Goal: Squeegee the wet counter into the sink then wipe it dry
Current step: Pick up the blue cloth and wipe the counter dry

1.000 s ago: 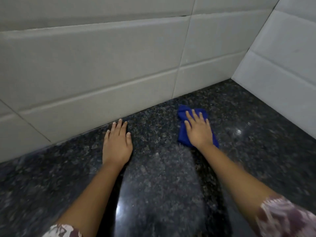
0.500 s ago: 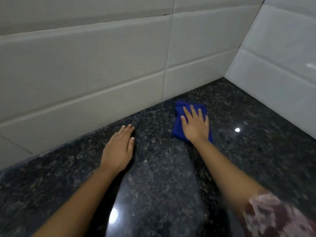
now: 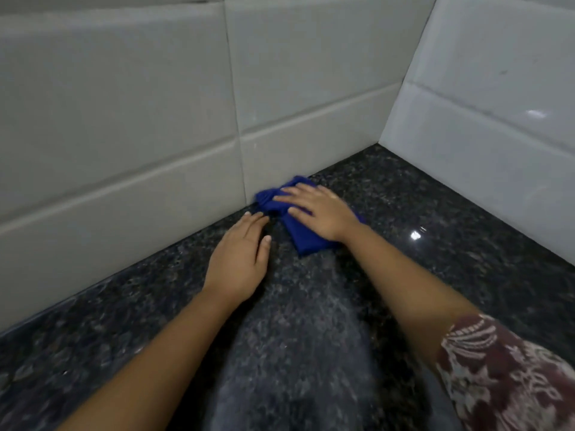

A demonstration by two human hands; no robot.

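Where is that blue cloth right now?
In the head view, the blue cloth lies on the dark counter against the foot of the tiled back wall, pressed flat under the right hand, with the left hand just beside it.

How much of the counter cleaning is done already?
No squeegee or sink is in view, so the scraping part looks finished, though I can't be sure. Right now the right hand presses the blue cloth flat against the wall tiles, drying the dark counter. The left hand rests flat beside it. The corner stretch and nearer counter may be left.
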